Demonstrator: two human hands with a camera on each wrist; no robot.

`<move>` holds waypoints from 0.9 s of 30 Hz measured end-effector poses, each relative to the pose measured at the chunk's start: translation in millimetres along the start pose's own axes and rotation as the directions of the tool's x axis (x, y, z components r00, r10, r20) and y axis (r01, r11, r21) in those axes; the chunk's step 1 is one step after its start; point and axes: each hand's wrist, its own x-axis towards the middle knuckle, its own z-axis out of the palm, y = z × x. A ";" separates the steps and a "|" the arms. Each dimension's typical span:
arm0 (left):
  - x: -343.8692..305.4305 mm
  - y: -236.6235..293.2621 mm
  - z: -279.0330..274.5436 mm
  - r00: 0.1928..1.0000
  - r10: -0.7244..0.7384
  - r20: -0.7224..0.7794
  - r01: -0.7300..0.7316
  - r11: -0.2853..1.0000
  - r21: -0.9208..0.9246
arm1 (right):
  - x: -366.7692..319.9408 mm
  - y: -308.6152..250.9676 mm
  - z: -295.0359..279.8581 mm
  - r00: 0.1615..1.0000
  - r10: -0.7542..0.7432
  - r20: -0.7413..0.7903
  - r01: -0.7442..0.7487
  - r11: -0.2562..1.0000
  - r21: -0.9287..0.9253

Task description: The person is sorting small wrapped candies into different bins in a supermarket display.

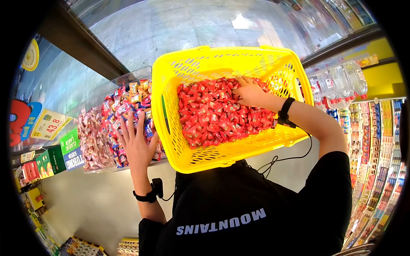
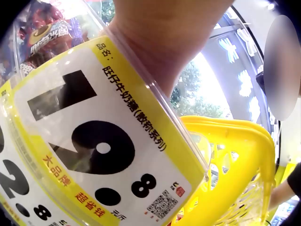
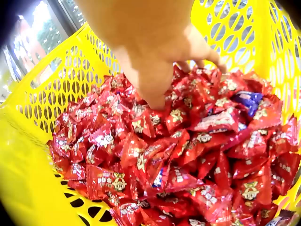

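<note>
A yellow shopping basket [image 1: 165,147] holds a heap of red-wrapped candies [image 1: 209,115]. My right hand [image 1: 252,92] reaches inside it, fingers spread and touching the top of the heap. In the right wrist view, the thumb [image 3: 153,89] presses down among the wrappers, and the other fingertips are partly hidden. A blue-wrapped candy [image 3: 249,101] lies among the red ones. To the left of the basket, my left hand [image 1: 139,143] is spread over a clear bin of mixed candies [image 1: 115,109], holding nothing; its fingers are out of sight in the left wrist view.
Price tags [image 2: 94,136] cover the bin's front. Pink-wrapped candies [image 1: 92,141] fill the compartment farther left, by green boxes [image 1: 51,162]. Bottles [image 1: 341,81] stand right of the basket, above product shelves [image 1: 376,153]. A cable [image 1: 290,158] hangs from the right wrist. A window lies behind.
</note>
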 end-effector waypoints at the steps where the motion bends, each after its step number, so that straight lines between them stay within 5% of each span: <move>1: 0.2 -2.2 1.7 1.000 -0.005 -0.009 0.005 1.000 -0.004 | -1.2 -1.9 0.5 1.000 0.014 0.000 -0.014 1.000 0.005; 15: 0.6 -4.6 9.3 0.999 0.013 -0.052 -0.012 1.000 0.009 | 7.4 -10.2 -4.5 0.993 0.094 -0.076 -0.066 0.948 0.312; 21: 0.2 -4.1 8.4 0.998 0.017 -0.057 -0.017 1.000 0.001 | 10.2 -8.7 -62.6 0.960 -0.149 -0.236 0.243 0.863 0.443; 25: 0.5 -1.3 3.1 0.998 0.011 -0.055 -0.014 0.999 -0.050 | -5.8 -34.6 -96.8 0.957 -0.225 -0.181 0.288 0.803 0.522; 27: 4.0 4.6 -9.1 0.992 0.015 -0.128 -0.039 0.982 -0.184 | -12.4 -47.0 -105.4 0.906 -0.306 -0.292 0.410 0.801 0.435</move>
